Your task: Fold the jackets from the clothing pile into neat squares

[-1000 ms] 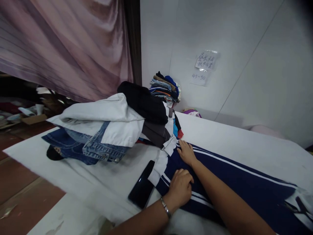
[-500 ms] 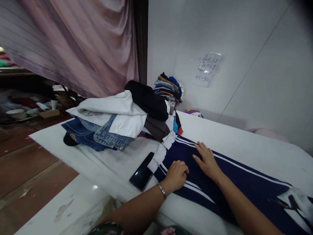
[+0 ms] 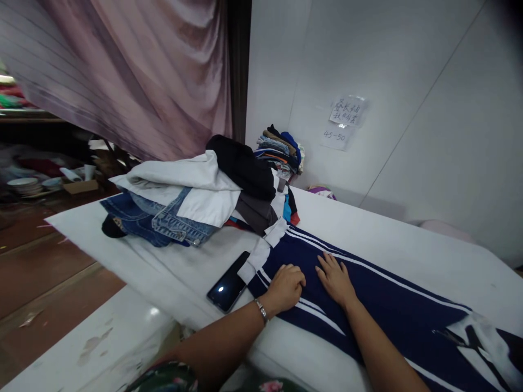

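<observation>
A navy garment (image 3: 382, 296) with white double stripes lies spread along the white table, and its white trimmed ends (image 3: 254, 261) point left. My left hand (image 3: 285, 286) rests on its near striped edge, fingers curled together against the cloth; my palm hides what they hold. Further right, my right hand (image 3: 335, 277) lies flat on the navy cloth with its fingers apart. A dark phone (image 3: 227, 284) sits on the table left of the white ends, close to my left hand. At the far right the garment turns white and black (image 3: 478, 343).
A loose heap of clothes, with white cloth (image 3: 175, 177), denim (image 3: 171, 220) and a black piece (image 3: 241, 166), covers the table's left part. Folded clothes (image 3: 280, 152) are stacked behind it. A pink curtain (image 3: 163, 71) hangs at left; paper notes (image 3: 346, 111) are on the wall.
My right hand has drawn slightly nearer to me over the navy cloth, still flat. My left hand keeps its curled place on the garment. The view has shifted a little.
</observation>
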A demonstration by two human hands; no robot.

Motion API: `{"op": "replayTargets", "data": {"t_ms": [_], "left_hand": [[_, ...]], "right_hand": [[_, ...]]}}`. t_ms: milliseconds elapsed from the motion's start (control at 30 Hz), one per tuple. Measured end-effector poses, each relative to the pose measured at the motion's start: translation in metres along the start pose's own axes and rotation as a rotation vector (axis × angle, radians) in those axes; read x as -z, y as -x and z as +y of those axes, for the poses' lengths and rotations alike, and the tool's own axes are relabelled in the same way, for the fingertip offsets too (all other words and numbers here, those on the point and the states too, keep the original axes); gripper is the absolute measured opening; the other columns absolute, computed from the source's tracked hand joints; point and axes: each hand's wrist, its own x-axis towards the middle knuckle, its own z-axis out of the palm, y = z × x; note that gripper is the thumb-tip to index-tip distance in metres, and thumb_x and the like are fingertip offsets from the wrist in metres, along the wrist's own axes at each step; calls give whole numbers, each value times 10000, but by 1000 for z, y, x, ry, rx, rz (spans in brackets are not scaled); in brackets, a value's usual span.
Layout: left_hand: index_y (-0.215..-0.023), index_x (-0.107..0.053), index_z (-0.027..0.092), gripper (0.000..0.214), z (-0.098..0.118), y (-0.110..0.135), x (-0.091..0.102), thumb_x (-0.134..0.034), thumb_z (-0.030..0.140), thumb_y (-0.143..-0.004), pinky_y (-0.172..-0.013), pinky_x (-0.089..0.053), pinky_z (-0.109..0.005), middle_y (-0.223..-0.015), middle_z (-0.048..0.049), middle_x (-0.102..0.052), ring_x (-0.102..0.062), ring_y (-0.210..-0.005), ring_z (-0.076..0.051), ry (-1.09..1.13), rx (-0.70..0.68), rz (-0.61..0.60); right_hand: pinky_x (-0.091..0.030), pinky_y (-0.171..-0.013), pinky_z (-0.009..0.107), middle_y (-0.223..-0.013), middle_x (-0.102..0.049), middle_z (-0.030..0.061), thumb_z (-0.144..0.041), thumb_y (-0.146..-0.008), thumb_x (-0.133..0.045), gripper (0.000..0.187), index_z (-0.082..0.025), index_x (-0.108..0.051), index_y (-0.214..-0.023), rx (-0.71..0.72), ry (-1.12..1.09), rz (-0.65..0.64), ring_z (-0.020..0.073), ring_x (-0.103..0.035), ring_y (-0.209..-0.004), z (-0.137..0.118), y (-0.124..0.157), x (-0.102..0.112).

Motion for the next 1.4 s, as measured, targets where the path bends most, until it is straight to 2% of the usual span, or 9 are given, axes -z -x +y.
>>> {"op": "replayTargets", "data": {"t_ms": [367,1400], "left_hand": [[-767,-589,209,187,1,-3,0,-485,56,-736,-803,-353,-316,-838,-6,-609,-511,-834,-152,-77,-11,-50],[-753,-607,202,174,6,-4,1,-493,71,-765,-847,-369,-343,-862,-26,-614,-524,-873,-175,-148,-45,-43]], "right_hand": [[-190,-1135,513,-1543,-286,78,-415,-970,-291,519,-198,-417,-1425,9,-13,18,237,-200,-1439,1,-1,-3],[-196,-1135,450,-1532,-320,65,-408,-976,-305,488,-217,-447,-1402,-20,-4,38,211,-234,-1427,1,-1,2]]}}
